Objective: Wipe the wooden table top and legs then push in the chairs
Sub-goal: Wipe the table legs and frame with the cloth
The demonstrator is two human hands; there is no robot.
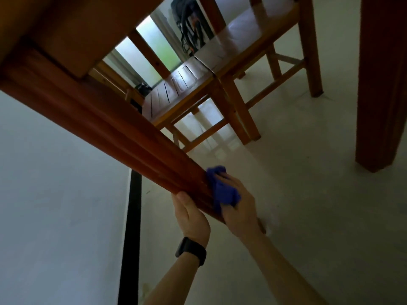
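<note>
table leg, seen from a crouch beside it. its long axis runs on a slant across the view, from the joint under the table at upper left down to its foot on the floor at lower right. the blue cloth lies bunched on the leg's right-hand face, low down, near the foot. the right hand holds it there, fingers curled into the wad and pressing it to the wood. the left hand, a dark watch at its wrist, clasps the opposite side of the leg at much the same height; its thumb lies along the near edge and its other fingers pass behind, out of sight. the hands thus bracket the leg, cloth side to the right. nearly all of the leg's length lies up and away from the cloth, towards the table, so a stroke along the axis would probably run that way, with the left hand steadying. beyond, two chairs stand well apart from the hands; whether they are pushed in cannot be told from this angle. a second leg stands at far right.
</note>
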